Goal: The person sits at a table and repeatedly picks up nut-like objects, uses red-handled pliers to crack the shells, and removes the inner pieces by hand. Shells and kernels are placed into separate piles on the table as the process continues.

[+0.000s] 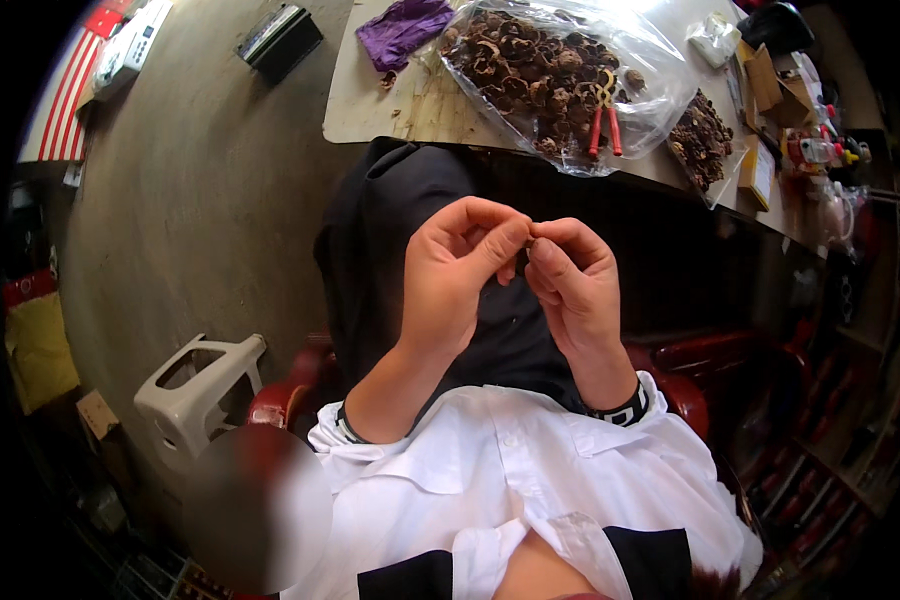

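Over my lap, my left hand [467, 255] and my right hand [575, 280] meet at the fingertips. Thumbs and forefingers of both are pinched on a small brown piece [530, 241], mostly covered by the fingers; its exact kind cannot be made out. Beyond them, on the table [370, 110], lies a clear plastic bag [660, 75] with many brown, curved pieces like broken nut shells [530, 75]. Red-handled pliers [606, 125] rest on these pieces. To their right sits a smaller heap of dark brown bits [705, 140].
A purple cloth [402, 32] lies at the table's far left. Cardboard pieces [765, 80] and small bottles [815, 150] crowd its right end. A beige plastic stool [195, 390] stands at my left. A black battery-like box [280, 42] is on the floor. Red chair arms flank me.
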Demonstrator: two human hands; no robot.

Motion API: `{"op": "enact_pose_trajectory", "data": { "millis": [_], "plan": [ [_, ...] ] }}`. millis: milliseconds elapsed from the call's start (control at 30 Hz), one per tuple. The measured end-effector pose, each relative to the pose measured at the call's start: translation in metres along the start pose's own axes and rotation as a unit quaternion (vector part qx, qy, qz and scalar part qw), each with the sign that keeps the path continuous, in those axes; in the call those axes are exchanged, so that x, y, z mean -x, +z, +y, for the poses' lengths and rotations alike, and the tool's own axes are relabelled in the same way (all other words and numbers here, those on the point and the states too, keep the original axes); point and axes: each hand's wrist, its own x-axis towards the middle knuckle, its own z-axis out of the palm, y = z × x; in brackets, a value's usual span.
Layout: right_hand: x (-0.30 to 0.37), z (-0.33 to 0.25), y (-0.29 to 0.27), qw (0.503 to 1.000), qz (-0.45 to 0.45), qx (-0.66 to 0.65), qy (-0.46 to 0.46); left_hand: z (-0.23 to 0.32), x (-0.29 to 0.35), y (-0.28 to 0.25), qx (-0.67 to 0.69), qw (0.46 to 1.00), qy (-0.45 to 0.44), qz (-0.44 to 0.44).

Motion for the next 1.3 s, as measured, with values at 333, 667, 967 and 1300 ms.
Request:
{"op": "enact_pose_trajectory", "data": {
  "millis": [333, 667, 967, 1300],
  "plan": [
    [0.001, 0.001, -0.001, 0.985, -0.038, -0.143, 0.090, -0.001, 0.018, 0.001, -0.111, 0.982, 0.155, 0.010],
    [0.013, -0.013, 0.006, 0.996, -0.042, 0.065, -0.052, 0.006, 0.025, 0.002, -0.296, 0.916, 0.270, -0.006],
    [0.011, -0.018, 0.006, 0.972, -0.037, 0.188, -0.132, 0.004, 0.027, 0.006, -0.046, 0.993, 0.113, -0.005],
    [0.010, -0.014, 0.007, 0.989, -0.041, 0.111, -0.087, 0.000, 0.026, 0.002, -0.145, 0.973, 0.179, -0.029]
  ]
}}
